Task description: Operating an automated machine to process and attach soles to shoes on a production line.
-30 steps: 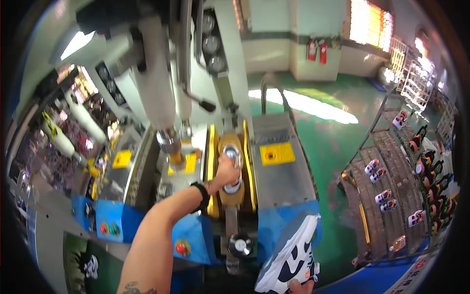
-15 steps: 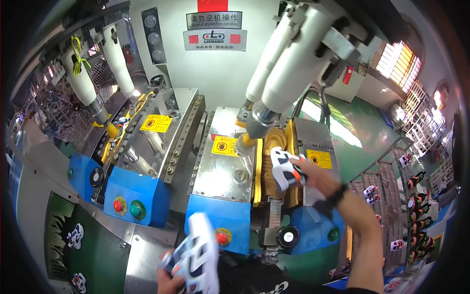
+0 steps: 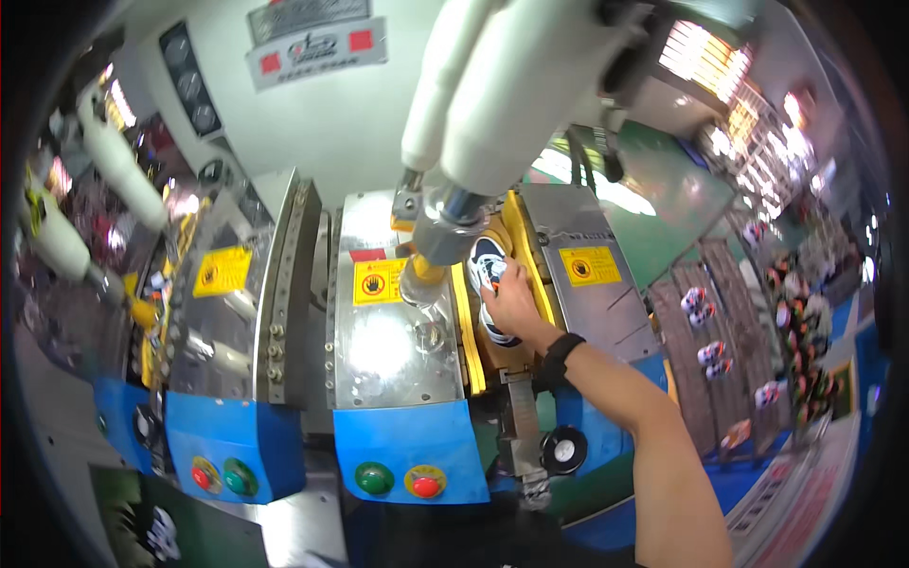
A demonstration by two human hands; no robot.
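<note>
My right hand [image 3: 512, 303], with a dark band on its wrist, is closed over the top of a white and navy sneaker [image 3: 487, 254]. The shoe lies lengthwise in the slot of a pressing machine, between two upright yellow pads [image 3: 529, 248]. Its sole faces down and is hidden. White press cylinders [image 3: 483, 123] with a metal end [image 3: 453, 225] hang just left of and above the shoe. My left hand is out of the picture, and so is the other sneaker it held.
Blue machine fronts carry a green button [image 3: 374, 477] and a red button [image 3: 426, 484]. A black knob [image 3: 564, 450] sits below the slot. To the left stands another press [image 3: 213, 350]. On the right, a slatted rack [image 3: 677, 336] holds several shoes.
My right hand has lowered its sneaker into the slot and swung it lengthwise. My left hand, with the other sneaker, has left the view. The whole view has shifted and tilted.
</note>
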